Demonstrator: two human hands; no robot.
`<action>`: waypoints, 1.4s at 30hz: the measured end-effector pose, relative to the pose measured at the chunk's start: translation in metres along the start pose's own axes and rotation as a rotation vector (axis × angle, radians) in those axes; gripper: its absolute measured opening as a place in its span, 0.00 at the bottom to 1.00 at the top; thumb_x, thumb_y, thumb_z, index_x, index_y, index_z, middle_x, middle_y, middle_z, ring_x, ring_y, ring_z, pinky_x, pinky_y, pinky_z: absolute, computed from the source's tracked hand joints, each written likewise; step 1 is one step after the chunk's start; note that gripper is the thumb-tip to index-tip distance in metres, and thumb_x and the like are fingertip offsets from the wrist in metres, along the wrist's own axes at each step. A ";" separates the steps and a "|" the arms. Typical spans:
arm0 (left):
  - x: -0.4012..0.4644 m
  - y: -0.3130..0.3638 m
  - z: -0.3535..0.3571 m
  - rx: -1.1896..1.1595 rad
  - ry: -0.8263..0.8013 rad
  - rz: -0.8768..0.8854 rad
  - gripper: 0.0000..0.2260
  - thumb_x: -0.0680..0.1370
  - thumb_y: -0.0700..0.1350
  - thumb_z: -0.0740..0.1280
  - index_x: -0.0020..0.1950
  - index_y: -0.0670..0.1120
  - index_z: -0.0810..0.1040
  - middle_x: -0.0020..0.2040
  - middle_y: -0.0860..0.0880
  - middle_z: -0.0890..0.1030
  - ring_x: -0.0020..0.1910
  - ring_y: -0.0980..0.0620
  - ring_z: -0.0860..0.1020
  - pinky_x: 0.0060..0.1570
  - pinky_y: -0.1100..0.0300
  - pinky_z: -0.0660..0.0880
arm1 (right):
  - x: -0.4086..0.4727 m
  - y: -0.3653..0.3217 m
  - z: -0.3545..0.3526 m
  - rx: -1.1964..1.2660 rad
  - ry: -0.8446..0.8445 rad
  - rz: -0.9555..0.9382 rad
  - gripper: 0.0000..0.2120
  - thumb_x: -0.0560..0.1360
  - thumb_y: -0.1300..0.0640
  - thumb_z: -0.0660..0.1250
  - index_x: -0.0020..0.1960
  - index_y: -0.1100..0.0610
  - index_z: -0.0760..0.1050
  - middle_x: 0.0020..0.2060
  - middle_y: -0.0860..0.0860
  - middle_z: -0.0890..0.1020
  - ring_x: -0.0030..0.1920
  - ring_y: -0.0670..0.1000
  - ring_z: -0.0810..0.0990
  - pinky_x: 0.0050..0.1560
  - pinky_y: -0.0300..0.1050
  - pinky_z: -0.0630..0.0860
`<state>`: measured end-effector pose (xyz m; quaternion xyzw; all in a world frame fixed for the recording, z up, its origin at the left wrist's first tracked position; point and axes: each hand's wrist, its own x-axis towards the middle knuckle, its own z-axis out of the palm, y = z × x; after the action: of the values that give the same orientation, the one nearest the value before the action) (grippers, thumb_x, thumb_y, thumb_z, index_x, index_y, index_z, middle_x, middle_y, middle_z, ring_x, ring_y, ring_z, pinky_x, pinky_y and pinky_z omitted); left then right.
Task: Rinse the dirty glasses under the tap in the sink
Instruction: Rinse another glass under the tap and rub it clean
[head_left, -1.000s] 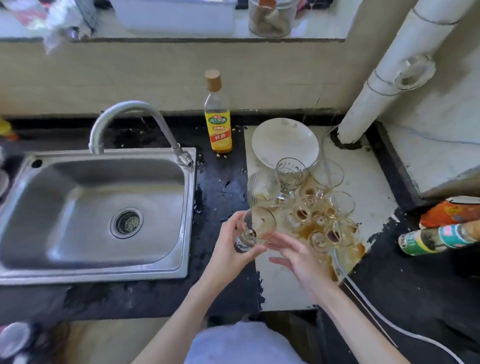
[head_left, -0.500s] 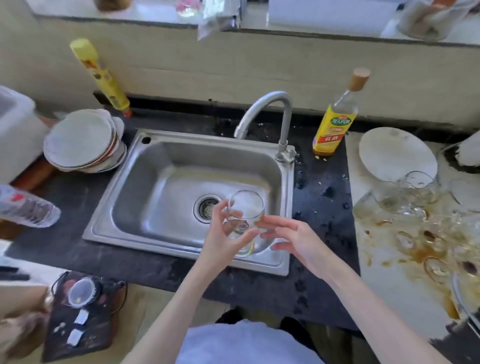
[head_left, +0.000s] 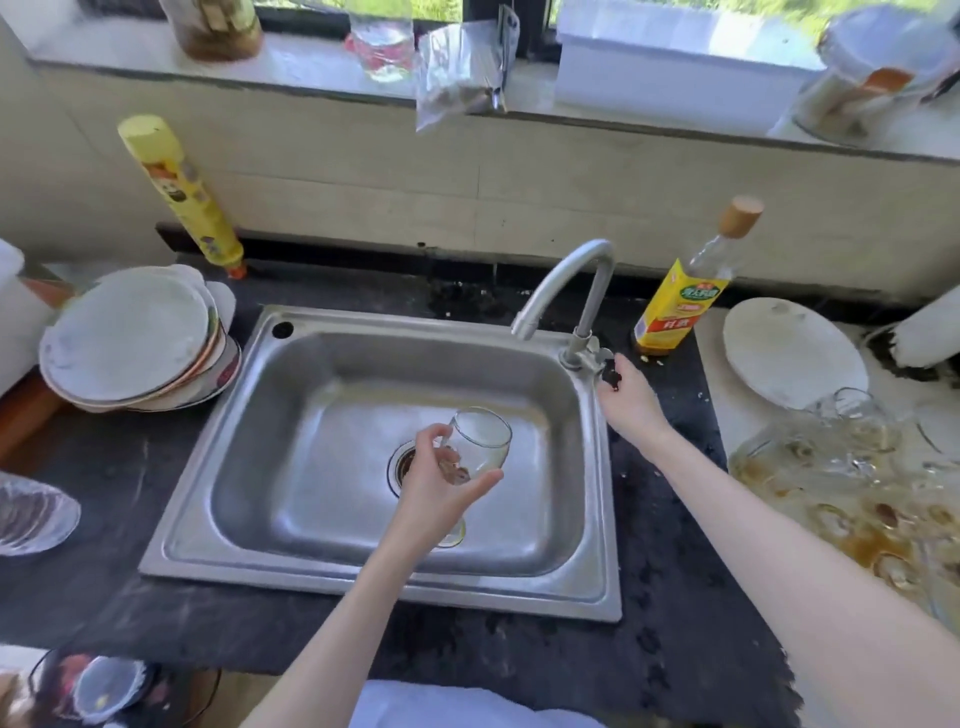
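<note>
Over the steel sink (head_left: 332, 566) the left hand (head_left: 434, 493) grips a stemmed glass (head_left: 480, 441) — bring it to one o'clock, under the spout (head_left: 522, 330), while the right hand (head_left: 628, 400), fingers pinching the tap handle (head_left: 605, 364), opens the water gently.

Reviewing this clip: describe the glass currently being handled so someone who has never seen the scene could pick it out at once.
Start at the steel sink in the dark counter. Over its basin, just right of the drain, the left hand grips a clear stemmed glass by the lower bowl. Unlike the dirty glasses crowded on the stained board at right, it is alone and held in the air.
</note>
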<state>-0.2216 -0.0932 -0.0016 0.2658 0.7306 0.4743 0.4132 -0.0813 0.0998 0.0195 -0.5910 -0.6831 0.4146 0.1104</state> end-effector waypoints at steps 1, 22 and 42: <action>0.006 0.001 0.001 0.006 -0.008 -0.003 0.27 0.68 0.45 0.76 0.59 0.54 0.63 0.52 0.48 0.73 0.42 0.55 0.76 0.41 0.68 0.71 | 0.010 -0.003 -0.002 -0.019 -0.007 0.004 0.26 0.80 0.60 0.57 0.76 0.60 0.53 0.74 0.56 0.60 0.72 0.56 0.62 0.69 0.48 0.60; 0.064 0.005 0.016 0.056 -0.099 -0.089 0.28 0.67 0.49 0.77 0.59 0.55 0.64 0.51 0.52 0.76 0.43 0.55 0.78 0.52 0.53 0.74 | 0.020 0.030 0.038 -0.641 -0.072 -0.226 0.26 0.79 0.61 0.55 0.75 0.59 0.53 0.76 0.52 0.54 0.76 0.52 0.47 0.65 0.54 0.66; 0.034 -0.005 0.022 -0.257 -0.030 -0.404 0.27 0.71 0.53 0.72 0.64 0.44 0.67 0.49 0.45 0.79 0.41 0.48 0.80 0.38 0.56 0.80 | -0.025 0.029 0.024 -0.332 -0.264 -0.172 0.23 0.81 0.58 0.55 0.75 0.60 0.57 0.75 0.56 0.59 0.75 0.53 0.55 0.72 0.43 0.52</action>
<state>-0.2203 -0.0578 -0.0224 0.0664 0.6962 0.4671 0.5411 -0.0689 0.0659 -0.0072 -0.4815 -0.7982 0.3594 -0.0438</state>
